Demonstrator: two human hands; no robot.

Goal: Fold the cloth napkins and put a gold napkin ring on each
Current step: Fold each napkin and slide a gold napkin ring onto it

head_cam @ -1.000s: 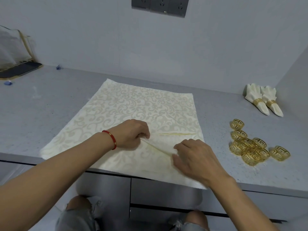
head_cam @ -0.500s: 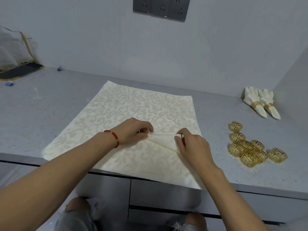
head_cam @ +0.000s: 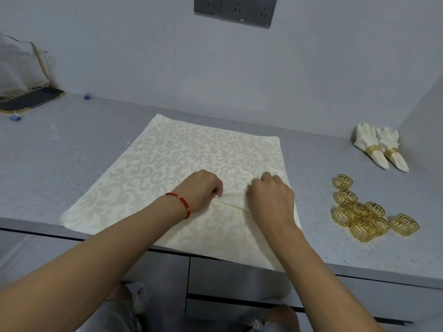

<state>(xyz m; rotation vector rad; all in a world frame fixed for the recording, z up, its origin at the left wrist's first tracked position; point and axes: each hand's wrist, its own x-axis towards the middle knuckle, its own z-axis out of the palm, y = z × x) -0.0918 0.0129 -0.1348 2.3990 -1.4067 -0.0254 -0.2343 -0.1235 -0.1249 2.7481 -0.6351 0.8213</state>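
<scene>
Closest to the camera are the person's knees in grey ripped jeans (head_cam: 124,307), down below the counter (head_cam: 72,164) edge. Both forearms reach up over that edge onto the napkin (head_cam: 182,154), a cream cloth with a swirly pattern that lies spread flat, its near edge hanging a bit past the counter front.

The left hand (head_cam: 200,190) (red bracelet (head_cam: 179,204) on that wrist) has its fingers curled down and is pinching a raised fold of the cloth near the napkin's middle. The right hand (head_cam: 271,200) sits just beside it, fingers curled over the other end of the same fold, gripping it. The pleat runs between the two hands, standing up off the rest of the napkin.

Off to the right, apart from the napkin, there's a loose pile of gold rings (head_cam: 359,212), some touching or stacked on each other.

Further back in the right corner lie two finished napkins (head_cam: 381,147), side by side, each already rolled with a gold ring around it.

Far left by the wall is a dark tray (head_cam: 31,100) with a clear plastic thing over it. On the wall up top, a grey socket panel (head_cam: 233,9).
</scene>
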